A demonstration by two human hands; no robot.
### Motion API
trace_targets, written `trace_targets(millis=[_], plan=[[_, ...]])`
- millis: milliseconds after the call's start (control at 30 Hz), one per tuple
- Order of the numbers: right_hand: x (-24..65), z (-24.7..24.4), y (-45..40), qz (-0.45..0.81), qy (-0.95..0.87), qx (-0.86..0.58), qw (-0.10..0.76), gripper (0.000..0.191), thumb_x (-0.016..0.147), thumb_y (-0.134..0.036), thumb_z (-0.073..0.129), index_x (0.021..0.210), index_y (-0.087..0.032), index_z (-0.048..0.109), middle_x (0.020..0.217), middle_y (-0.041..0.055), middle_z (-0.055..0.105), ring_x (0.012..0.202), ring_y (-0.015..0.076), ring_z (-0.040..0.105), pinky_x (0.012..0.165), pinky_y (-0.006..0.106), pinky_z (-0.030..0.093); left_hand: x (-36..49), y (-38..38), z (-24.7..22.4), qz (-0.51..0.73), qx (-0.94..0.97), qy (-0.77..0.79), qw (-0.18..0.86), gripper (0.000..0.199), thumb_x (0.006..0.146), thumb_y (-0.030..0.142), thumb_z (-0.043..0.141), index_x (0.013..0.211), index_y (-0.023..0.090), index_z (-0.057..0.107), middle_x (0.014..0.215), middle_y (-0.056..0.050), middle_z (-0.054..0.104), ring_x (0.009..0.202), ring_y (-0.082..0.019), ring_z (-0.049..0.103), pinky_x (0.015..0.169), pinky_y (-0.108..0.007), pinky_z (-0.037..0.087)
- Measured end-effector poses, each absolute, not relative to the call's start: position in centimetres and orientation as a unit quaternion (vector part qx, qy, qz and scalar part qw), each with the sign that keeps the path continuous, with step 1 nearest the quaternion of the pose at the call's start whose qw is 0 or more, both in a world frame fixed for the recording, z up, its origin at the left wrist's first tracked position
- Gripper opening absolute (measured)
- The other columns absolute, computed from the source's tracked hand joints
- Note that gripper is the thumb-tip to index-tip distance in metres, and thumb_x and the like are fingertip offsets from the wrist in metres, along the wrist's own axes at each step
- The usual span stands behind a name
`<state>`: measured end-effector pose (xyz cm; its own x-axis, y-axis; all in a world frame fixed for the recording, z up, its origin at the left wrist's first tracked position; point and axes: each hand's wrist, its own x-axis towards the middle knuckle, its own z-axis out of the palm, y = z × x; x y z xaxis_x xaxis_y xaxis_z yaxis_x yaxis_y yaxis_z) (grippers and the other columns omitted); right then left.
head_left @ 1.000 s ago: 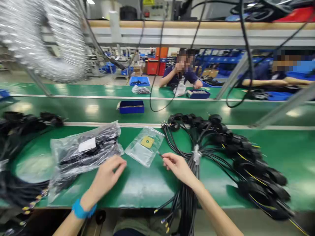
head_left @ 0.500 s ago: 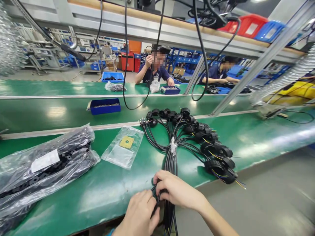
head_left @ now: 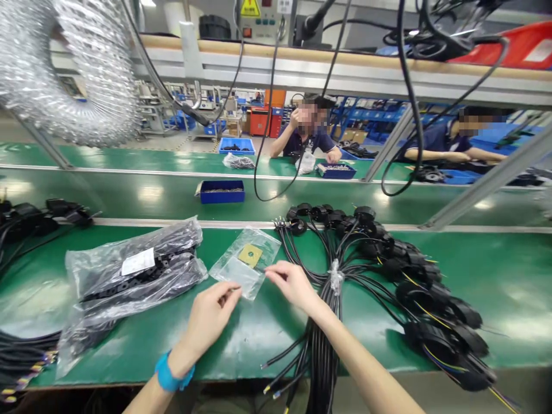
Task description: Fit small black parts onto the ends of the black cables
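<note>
My left hand (head_left: pixel 213 313), with a blue band on its wrist, is closed in a pinch over the lower edge of a clear zip bag (head_left: pixel 222 267) with a yellow square label. My right hand (head_left: pixel 295 287) also has thumb and fingers drawn together, its fingertips at the bag's right edge. Whatever either pinch holds is too small to make out. Under my right forearm runs a bundle of black cables (head_left: pixel 328 322), tied with clear wrap (head_left: pixel 335 279). Several loose cable ends (head_left: pixel 280 382) fan out at the bench edge. Round black connectors (head_left: pixel 431 339) end the cables on the right.
A large plastic bag of black parts (head_left: pixel 138 287) lies to the left, beside more black cables (head_left: pixel 26 351). A blue box (head_left: pixel 222 192) stands beyond the rail. Black wires (head_left: pixel 416 103) hang from the shelf. Two people (head_left: pixel 306 135) sit at the far bench.
Both hands have left the cable they were gripping and moved apart, up to the zip bag. Several cable ends now lie spread out. The view has swung left.
</note>
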<state>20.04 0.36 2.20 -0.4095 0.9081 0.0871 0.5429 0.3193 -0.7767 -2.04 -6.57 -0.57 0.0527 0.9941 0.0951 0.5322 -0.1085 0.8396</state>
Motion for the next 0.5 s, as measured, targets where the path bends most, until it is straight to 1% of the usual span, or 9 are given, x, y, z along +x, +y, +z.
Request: trace_targets(millis=[33, 100, 167, 267, 333, 367, 433, 500], plan=[[19.7, 1.2, 1.6, 0.309, -0.761, -0.490, 0.293, 0.022, 0.090, -0.028, 0.054, 0.090, -0.016, 0.072, 0.086, 0.0036, 0.065, 0.079, 0.0126, 0.057, 0.076, 0.024, 0.041, -3.1, -6.3, -0.7, 0.370, 0.642, 0.597, 0.307, 0.025, 0.089, 0.042, 0.052, 0.097, 0.023, 0.067, 0.088, 0.001, 0.065, 0.069, -0.012, 0.055, 0.066, -0.023, 0.041], [19.1, -0.5, 3.7, 0.273, -0.750, -0.517, 0.309, 0.021, 0.088, -0.027, 0.055, 0.089, -0.015, 0.072, 0.085, 0.0041, 0.065, 0.076, 0.0130, 0.057, 0.074, 0.025, 0.041, -5.3, -5.9, -1.0, 0.375, 0.635, 0.614, 0.280, 0.024, 0.089, 0.042, 0.053, 0.093, 0.023, 0.067, 0.090, 0.002, 0.065, 0.072, -0.011, 0.056, 0.067, -0.023, 0.042], [18.9, -2.1, 4.9, 0.256, -0.750, -0.529, 0.304, 0.018, 0.087, -0.024, 0.056, 0.088, -0.015, 0.072, 0.084, 0.0044, 0.064, 0.074, 0.0131, 0.057, 0.072, 0.025, 0.041, -7.5, -5.8, -1.1, 0.372, 0.633, 0.634, 0.242, 0.023, 0.089, 0.041, 0.054, 0.091, 0.023, 0.067, 0.089, 0.003, 0.065, 0.073, -0.011, 0.056, 0.068, -0.023, 0.042], [18.7, -3.6, 5.3, 0.220, -0.773, -0.527, 0.278, 0.020, 0.088, -0.023, 0.054, 0.092, -0.015, 0.072, 0.085, 0.0048, 0.062, 0.076, 0.0135, 0.057, 0.071, 0.025, 0.041, -10.8, -5.7, -0.9, 0.365, 0.623, 0.670, 0.173, 0.023, 0.088, 0.041, 0.054, 0.090, 0.022, 0.067, 0.089, 0.003, 0.065, 0.074, -0.012, 0.056, 0.068, -0.023, 0.042], [18.7, -4.3, 5.2, 0.168, -0.808, -0.515, 0.232, 0.022, 0.091, -0.023, 0.050, 0.094, -0.016, 0.071, 0.084, 0.0051, 0.060, 0.076, 0.0143, 0.056, 0.070, 0.025, 0.039, -13.1, -5.3, -0.4, 0.361, 0.610, 0.696, 0.117, 0.025, 0.087, 0.042, 0.055, 0.089, 0.020, 0.067, 0.088, 0.001, 0.066, 0.073, -0.012, 0.057, 0.068, -0.023, 0.041], [18.7, -4.5, 5.1, 0.127, -0.832, -0.503, 0.195, 0.024, 0.092, -0.022, 0.046, 0.093, -0.016, 0.070, 0.083, 0.0054, 0.059, 0.076, 0.0150, 0.056, 0.069, 0.026, 0.038, -14.2, -5.1, 0.0, 0.358, 0.603, 0.707, 0.090, 0.026, 0.087, 0.042, 0.054, 0.088, 0.019, 0.068, 0.087, 0.001, 0.066, 0.072, -0.013, 0.057, 0.068, -0.023, 0.041], [18.7, -4.7, 5.2, 0.031, -0.877, -0.465, 0.113, 0.026, 0.092, -0.016, 0.042, 0.085, -0.014, 0.068, 0.078, 0.0064, 0.056, 0.073, 0.0171, 0.054, 0.067, 0.029, 0.035, -16.4, -4.6, 0.7, 0.346, 0.591, 0.727, 0.045, 0.029, 0.088, 0.042, 0.052, 0.087, 0.017, 0.068, 0.085, -0.001, 0.066, 0.071, -0.013, 0.056, 0.068, -0.024, 0.040], [18.6, -4.7, 5.4, -0.032, -0.902, -0.425, 0.069, 0.025, 0.089, -0.009, 0.042, 0.080, -0.013, 0.064, 0.077, 0.0069, 0.056, 0.071, 0.0182, 0.053, 0.067, 0.032, 0.033, -18.2, -4.0, 1.4, 0.312, 0.590, 0.745, 0.008, 0.030, 0.090, 0.041, 0.049, 0.087, 0.017, 0.067, 0.085, -0.002, 0.065, 0.072, -0.015, 0.056, 0.068, -0.025, 0.039]])
